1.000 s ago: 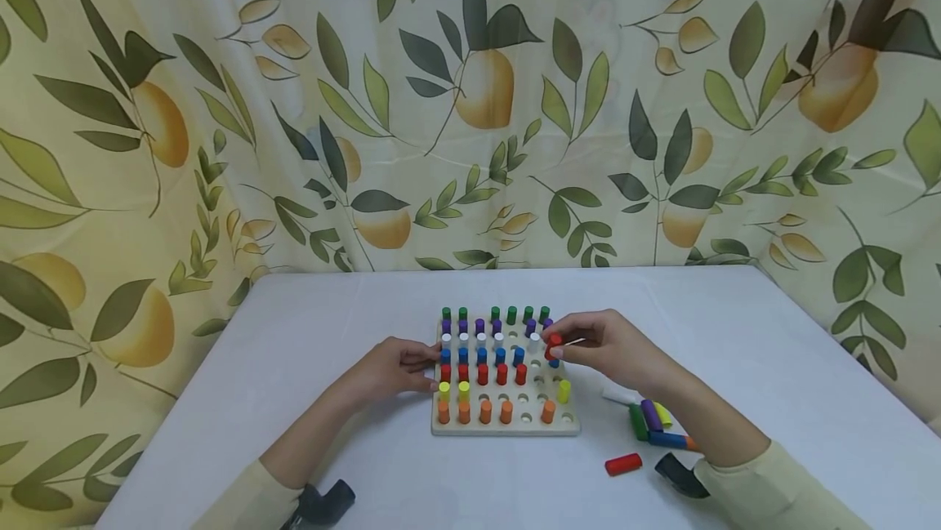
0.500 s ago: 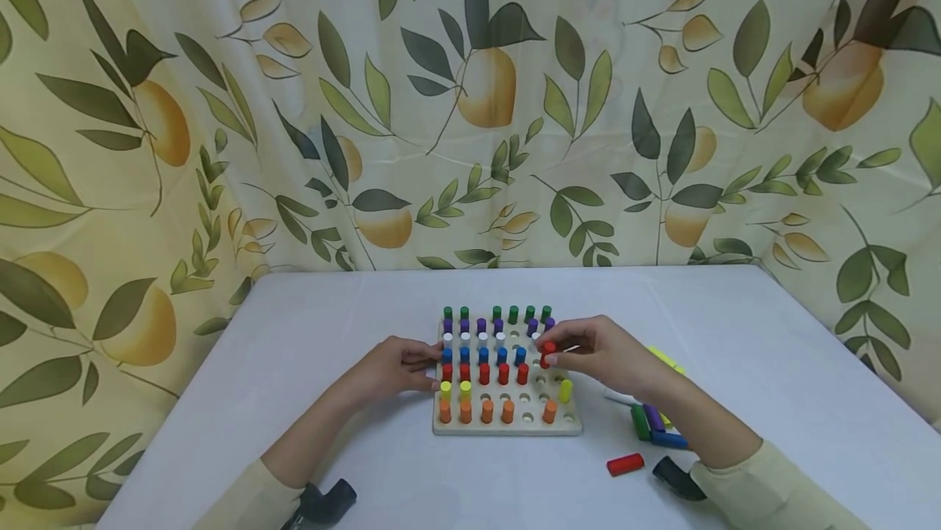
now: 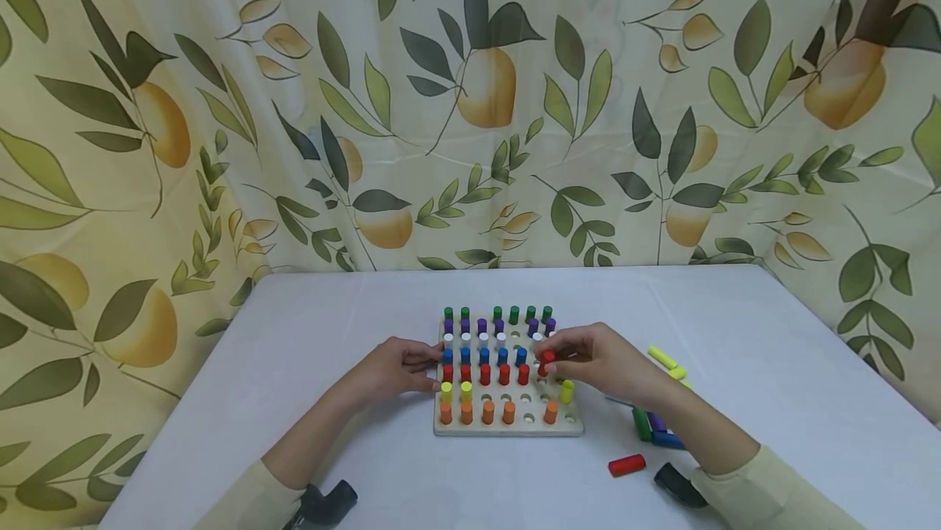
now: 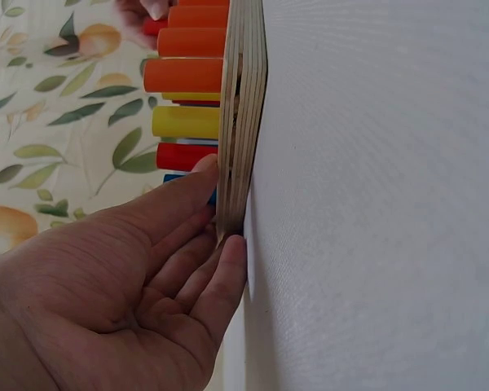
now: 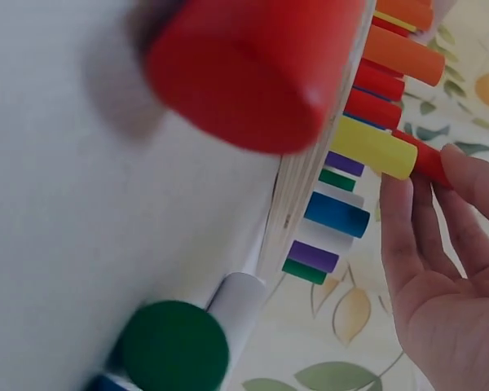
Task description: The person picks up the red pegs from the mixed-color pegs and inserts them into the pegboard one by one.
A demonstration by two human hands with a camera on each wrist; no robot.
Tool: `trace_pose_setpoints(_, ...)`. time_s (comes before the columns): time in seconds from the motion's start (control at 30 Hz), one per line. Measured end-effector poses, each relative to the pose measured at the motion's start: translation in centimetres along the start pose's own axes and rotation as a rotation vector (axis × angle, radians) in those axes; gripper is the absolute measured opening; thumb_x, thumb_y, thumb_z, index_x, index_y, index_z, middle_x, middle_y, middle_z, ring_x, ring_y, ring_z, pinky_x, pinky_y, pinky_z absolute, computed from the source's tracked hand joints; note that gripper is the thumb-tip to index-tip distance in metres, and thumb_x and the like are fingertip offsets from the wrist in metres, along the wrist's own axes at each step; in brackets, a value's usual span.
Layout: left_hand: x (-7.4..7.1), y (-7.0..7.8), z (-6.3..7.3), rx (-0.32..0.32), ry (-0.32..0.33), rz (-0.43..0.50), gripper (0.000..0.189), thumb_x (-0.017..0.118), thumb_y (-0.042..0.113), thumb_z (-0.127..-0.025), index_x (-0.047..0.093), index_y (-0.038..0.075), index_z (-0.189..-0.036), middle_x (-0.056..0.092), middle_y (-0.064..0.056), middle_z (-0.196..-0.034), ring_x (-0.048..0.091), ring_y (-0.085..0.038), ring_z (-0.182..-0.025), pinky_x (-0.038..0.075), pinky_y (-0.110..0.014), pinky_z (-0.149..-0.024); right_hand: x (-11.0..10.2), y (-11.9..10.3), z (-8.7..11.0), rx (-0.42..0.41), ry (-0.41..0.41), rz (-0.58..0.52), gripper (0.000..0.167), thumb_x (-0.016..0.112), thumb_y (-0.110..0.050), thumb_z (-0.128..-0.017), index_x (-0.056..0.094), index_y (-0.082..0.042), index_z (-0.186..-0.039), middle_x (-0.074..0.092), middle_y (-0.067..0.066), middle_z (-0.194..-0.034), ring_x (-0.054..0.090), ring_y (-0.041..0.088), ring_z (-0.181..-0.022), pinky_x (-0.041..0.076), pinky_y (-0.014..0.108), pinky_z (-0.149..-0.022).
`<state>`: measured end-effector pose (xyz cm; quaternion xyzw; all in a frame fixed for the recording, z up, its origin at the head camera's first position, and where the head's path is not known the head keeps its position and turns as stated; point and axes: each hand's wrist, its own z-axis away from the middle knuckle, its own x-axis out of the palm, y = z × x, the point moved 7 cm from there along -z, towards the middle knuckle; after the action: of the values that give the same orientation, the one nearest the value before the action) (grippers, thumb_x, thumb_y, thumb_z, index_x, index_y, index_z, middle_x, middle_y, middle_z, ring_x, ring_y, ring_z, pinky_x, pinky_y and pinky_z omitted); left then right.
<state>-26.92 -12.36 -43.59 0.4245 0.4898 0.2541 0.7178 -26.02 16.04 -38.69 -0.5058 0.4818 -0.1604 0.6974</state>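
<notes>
A pale wooden pegboard [image 3: 507,432] bears rows of colored pegs: green, purple, white, blue, red, yellow and orange from back to front. My left hand [image 3: 393,368] grips its left edge; in the left wrist view the thumb [image 4: 202,175] lies on the upper side near a red peg [image 4: 183,155], with the fingers against the edge. Over the right part of the red row, my right hand [image 3: 599,358] pinches a red peg [image 3: 546,361] between thumb and fingers. Whether its lower end is inside a hole cannot be made out. A yellow peg [image 5: 379,147] stands close by.
Loose pegs lie on the white table right of the board: yellow [image 3: 663,358], green [image 3: 642,424], blue [image 3: 667,440] and a separate red one [image 3: 626,465]. My right forearm passes over part of that pile. A patterned curtain [image 3: 470,146] hangs behind the table.
My right hand has moved slightly left and toward the front with the red peg, from beside the white and blue rows to the red row. The left hand keeps its place.
</notes>
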Motion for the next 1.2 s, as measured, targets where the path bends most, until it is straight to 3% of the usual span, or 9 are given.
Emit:
trace_pose_setpoints(0.57, 0.0, -0.33, 0.09, -0.007, 0.009, -0.007, 0.039, 0.084, 0.007, -0.087, 0.074, 0.004, -0.125, 0.06, -0.014, -0.143, 0.059, -0.028, -0.13, 0.051, -0.04, -0.103, 0.08, 0.37, -0.19, -0.003, 0.012, 0.047, 0.032, 0.071, -0.008, -0.099, 0.069, -0.008, -0.131, 0.073, 0.004, -0.12, 0.068, 0.025, -0.112, 0.057, 0.039, -0.095)
trace_pose_setpoints(0.93, -0.05, -0.35, 0.1, -0.002, 0.005, 0.007, 0.04, 0.084, 0.006, -0.087, 0.074, 0.004, -0.126, 0.059, -0.014, -0.144, 0.058, -0.028, -0.131, 0.051, -0.04, -0.103, 0.4, 0.52, -0.66, -0.012, -0.012, 0.038, 0.025, 0.073, -0.01, -0.098, 0.075, -0.008, -0.123, 0.074, 0.005, -0.117, 0.069, 0.025, -0.108, 0.058, 0.042, -0.094)
trace_pose_setpoints(1.2, -0.12, -0.28, -0.03, 0.003, 0.003, 0.01, 0.04, 0.084, 0.006, -0.087, 0.074, 0.004, -0.125, 0.059, -0.013, -0.145, 0.059, -0.027, -0.131, 0.05, -0.039, -0.103, 0.21, 1.1, -0.74, 0.004, -0.018, 0.03, 0.025, 0.073, -0.011, -0.098, 0.075, -0.008, -0.123, 0.074, 0.005, -0.117, 0.07, 0.023, -0.107, 0.059, 0.032, -0.091)
